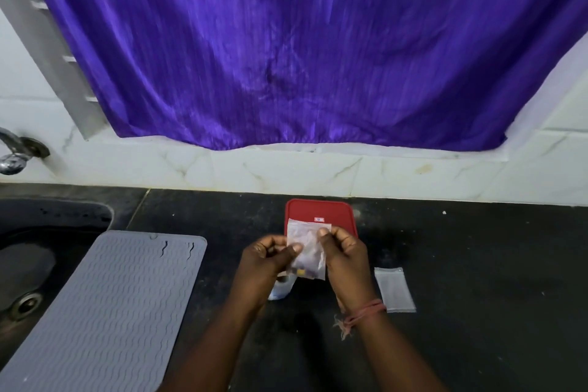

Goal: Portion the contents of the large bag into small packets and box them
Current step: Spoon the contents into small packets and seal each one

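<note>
Hands both pinching small clear packet [307, 251] above dark surface [461, 264]: left hand [267, 261] at its left edge, right hand [342, 256] at top right (contents blurred); red-lidded box [319, 212] just behind; empty packet [394, 289] lies right.

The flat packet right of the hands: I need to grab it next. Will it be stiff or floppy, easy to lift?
The packet looks thin, clear and empty, so probably floppy and very light. It lies flat on the counter, so it may slide before lifting.
</note>
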`<state>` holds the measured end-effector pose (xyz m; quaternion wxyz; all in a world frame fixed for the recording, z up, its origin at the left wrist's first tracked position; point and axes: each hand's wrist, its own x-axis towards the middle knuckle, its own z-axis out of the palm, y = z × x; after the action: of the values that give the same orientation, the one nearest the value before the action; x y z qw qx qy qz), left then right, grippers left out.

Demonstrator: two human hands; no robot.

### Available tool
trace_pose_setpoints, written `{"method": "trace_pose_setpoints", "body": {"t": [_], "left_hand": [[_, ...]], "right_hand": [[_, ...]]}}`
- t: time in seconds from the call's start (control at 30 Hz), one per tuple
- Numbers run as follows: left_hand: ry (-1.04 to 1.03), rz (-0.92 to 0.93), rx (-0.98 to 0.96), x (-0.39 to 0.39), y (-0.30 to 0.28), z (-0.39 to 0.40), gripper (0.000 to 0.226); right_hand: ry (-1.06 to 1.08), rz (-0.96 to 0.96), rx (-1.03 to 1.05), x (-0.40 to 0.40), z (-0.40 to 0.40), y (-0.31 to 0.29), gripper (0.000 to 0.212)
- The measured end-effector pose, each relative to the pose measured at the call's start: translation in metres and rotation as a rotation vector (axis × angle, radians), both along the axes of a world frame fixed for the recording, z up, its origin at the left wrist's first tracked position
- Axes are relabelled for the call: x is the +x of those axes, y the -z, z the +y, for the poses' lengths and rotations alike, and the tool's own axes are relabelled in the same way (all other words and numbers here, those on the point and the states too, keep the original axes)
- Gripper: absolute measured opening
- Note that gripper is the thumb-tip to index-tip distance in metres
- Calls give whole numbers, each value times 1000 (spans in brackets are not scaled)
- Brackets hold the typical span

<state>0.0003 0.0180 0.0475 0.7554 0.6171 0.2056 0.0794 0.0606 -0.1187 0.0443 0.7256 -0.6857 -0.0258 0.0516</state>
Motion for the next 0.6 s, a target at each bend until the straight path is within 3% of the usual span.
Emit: {"method": "trace_pose_setpoints", "body": {"t": [0.3,0.47,0.6], "left_hand": [[-9,-114,-1,7,-35,-47,10],[-7,-123,168,9,-32,-61,12],[-11,-124,196,15,-34,-72,15]], "right_hand": [[-126,-80,-8,3,-45,-15,12],[-191,-75,12,8,-62,-21,14],[-171,-67,74,15,-65,-22,14]]}}
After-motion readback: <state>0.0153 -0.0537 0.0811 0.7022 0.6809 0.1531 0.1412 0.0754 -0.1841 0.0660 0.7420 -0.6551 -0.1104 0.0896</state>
